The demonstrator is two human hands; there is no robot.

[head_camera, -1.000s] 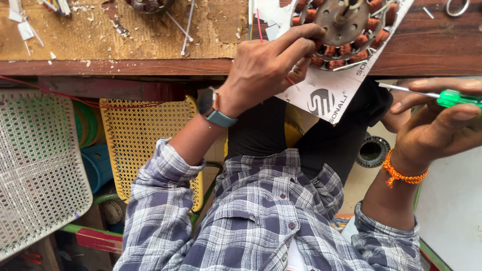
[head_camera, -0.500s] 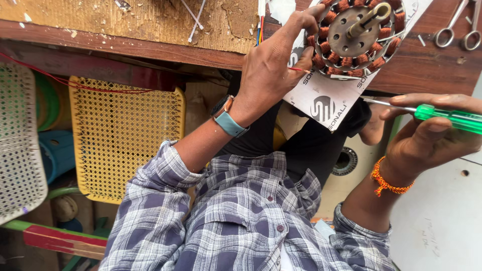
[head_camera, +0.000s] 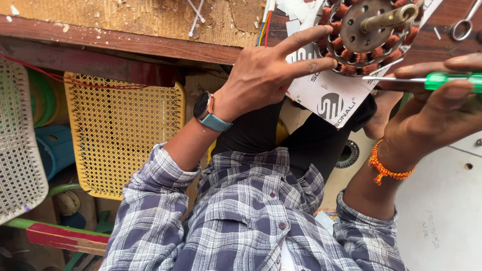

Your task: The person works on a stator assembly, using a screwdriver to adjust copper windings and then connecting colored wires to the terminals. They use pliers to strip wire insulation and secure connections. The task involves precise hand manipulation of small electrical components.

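I see my left hand (head_camera: 261,75) stretched open over the front edge of the wooden workbench (head_camera: 125,42), two fingers (head_camera: 311,65) extended and pressing against the rim of the motor stator (head_camera: 369,35); it steadies the part and does not close around it. The stator lies near the bench's front edge, toward its right side, on a white printed card (head_camera: 326,95) that overhangs the edge. Its ring of copper-wound coils (head_camera: 346,10) surrounds a grey hub, and a brass-coloured shaft (head_camera: 389,19) points up from the middle.

My right hand (head_camera: 432,115) is closed around a green-handled screwdriver (head_camera: 444,80), held level, with the thin blade reaching the lower rim of the stator, just at the coils. Whether the tip actually touches a winding I cannot tell.

As to progress, I judge the work to be under way and not finished: the coils in view are all wound and seated around the core, loose coloured wires (head_camera: 265,22) run from the bench beside the card, and the tool is at the windings. What has been tidied or tucked and what remains is not visible.

A spanner (head_camera: 464,22) lies at the bench's right end. Below the bench, a yellow mesh panel (head_camera: 125,130) stands beside a white one (head_camera: 20,140).
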